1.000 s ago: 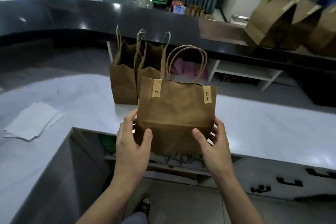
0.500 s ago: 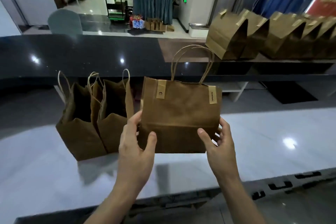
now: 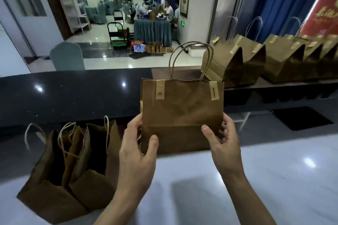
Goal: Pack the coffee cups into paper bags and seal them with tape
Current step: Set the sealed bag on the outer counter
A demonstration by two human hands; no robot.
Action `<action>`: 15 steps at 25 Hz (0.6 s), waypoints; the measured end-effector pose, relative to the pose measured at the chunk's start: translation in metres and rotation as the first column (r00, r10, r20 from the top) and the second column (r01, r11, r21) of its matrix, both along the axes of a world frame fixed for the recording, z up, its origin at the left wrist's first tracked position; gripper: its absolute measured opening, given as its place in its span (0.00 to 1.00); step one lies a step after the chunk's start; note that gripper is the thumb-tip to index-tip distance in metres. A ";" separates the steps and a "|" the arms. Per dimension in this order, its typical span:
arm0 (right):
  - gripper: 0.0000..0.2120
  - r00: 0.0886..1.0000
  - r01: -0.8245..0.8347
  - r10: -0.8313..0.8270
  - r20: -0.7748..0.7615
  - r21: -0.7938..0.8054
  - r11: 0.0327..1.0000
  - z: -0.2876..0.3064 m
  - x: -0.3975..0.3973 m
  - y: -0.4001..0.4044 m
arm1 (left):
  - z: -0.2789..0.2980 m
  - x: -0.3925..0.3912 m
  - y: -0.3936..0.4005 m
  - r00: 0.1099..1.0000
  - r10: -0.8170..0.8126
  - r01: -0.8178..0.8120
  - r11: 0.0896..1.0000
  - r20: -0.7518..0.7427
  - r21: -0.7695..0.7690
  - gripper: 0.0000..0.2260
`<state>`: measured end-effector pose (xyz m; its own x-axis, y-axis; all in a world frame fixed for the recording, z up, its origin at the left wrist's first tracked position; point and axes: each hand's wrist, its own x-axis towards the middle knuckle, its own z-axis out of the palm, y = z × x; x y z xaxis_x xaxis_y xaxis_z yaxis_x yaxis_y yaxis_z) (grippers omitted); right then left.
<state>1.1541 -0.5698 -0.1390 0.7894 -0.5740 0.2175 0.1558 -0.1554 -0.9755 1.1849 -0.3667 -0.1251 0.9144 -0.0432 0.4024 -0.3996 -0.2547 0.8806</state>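
I hold a brown paper bag [image 3: 182, 113] upright in the air above the white counter [image 3: 274, 179]. Two strips of tan tape [image 3: 160, 92] close its top, and its twine handles stand up. My left hand [image 3: 136, 153] grips the bag's lower left corner, thumb on the front. My right hand [image 3: 222, 144] grips the lower right corner the same way. No coffee cup shows; the bag's inside is hidden.
Open, untaped paper bags [image 3: 73, 166] stand on the counter at my left. A row of taped bags [image 3: 256, 62] sits on the raised ledge at the back right. The dark upper counter [image 3: 73, 93] runs across behind. People sit at a table far off.
Both hands have lifted the taped bag higher and carried it forward and to the right. The view has tilted up, so the open bags now lie at the lower left.
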 end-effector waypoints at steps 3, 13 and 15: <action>0.24 0.997 -0.069 0.069 0.016 -0.011 0.998 0.015 0.032 -0.027 | 0.014 0.021 -0.025 0.999 0.037 -0.037 0.999 0.002 -0.017 0.23; 0.21 0.987 -0.154 0.155 0.050 -0.027 0.988 0.042 0.134 -0.090 | 0.030 0.076 -0.095 0.997 0.082 -0.082 0.995 -0.006 -0.055 0.26; 0.21 0.984 -0.169 0.170 0.047 -0.021 0.985 0.039 0.152 -0.099 | 0.026 0.086 -0.106 0.995 0.096 -0.096 0.993 -0.007 -0.061 0.26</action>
<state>1.3056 -0.6686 -0.1001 0.8632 -0.4287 0.2667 0.2286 -0.1390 -0.9635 1.2714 -0.4724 -0.0991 0.9147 0.0696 0.3982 -0.3725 -0.2371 0.8972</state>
